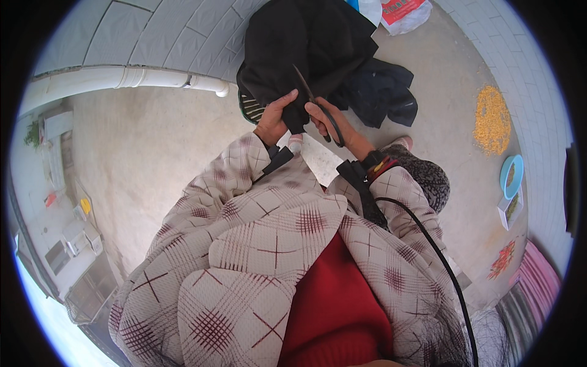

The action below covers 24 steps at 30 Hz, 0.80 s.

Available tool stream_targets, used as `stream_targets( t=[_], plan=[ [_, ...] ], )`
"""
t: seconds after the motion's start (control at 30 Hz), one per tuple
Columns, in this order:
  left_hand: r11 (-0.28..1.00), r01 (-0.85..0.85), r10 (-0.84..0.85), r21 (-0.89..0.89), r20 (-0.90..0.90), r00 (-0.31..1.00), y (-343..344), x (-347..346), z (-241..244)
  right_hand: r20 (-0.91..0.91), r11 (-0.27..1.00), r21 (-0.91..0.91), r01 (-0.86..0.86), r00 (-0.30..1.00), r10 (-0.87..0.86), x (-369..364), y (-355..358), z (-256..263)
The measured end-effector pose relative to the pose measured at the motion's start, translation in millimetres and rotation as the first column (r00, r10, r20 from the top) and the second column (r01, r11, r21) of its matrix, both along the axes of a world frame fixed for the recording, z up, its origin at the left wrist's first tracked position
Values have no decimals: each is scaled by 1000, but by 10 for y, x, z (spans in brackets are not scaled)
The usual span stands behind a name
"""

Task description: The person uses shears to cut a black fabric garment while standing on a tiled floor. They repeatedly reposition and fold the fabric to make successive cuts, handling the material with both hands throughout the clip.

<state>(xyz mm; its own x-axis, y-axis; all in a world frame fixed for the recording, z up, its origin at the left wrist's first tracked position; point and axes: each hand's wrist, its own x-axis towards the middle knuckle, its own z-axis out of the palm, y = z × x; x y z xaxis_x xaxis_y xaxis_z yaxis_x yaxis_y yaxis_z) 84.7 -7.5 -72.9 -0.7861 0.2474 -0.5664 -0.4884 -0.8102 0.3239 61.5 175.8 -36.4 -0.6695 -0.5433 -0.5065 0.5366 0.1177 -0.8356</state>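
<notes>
A large piece of black cloth (307, 41) lies draped over a slatted basket (250, 108), whose rim shows at the left. Its near edge is gripped by my left hand (274, 117), thumb on top. My right hand (337, 120) holds a pair of scissors (304, 81) with dark blades and black handles. The blades point away from me, up and left, over the cloth. They look closed or nearly so; whether any cloth lies between them I cannot tell. Dark navy cloth (380, 91) rests on the concrete floor beside the black piece.
Yellow corn kernels (491, 120) are spread by the right wall. Near them stand a light blue basin (512, 176) and a white box (510, 211), then red chillies (502, 259). Plastic bags (405, 14) sit at the top. A white pipe (151, 78) runs along the tiled wall.
</notes>
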Motion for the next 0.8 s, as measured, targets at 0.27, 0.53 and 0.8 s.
stream_targets(
  t=[0.27,0.53,0.8],
  plan=[
    [998,-18,17,-53,-13,1000,9,-2,1,-188,990,133,48,982,-22,33,-8,-31],
    [999,-10,8,-31,-59,998,-61,-25,90,-7,998,7,-62,998,62,-14,26,65],
    [1000,7,-8,-9,-54,999,-96,-39,96,91,972,-147,-185,976,200,4,53,89]
  ],
)
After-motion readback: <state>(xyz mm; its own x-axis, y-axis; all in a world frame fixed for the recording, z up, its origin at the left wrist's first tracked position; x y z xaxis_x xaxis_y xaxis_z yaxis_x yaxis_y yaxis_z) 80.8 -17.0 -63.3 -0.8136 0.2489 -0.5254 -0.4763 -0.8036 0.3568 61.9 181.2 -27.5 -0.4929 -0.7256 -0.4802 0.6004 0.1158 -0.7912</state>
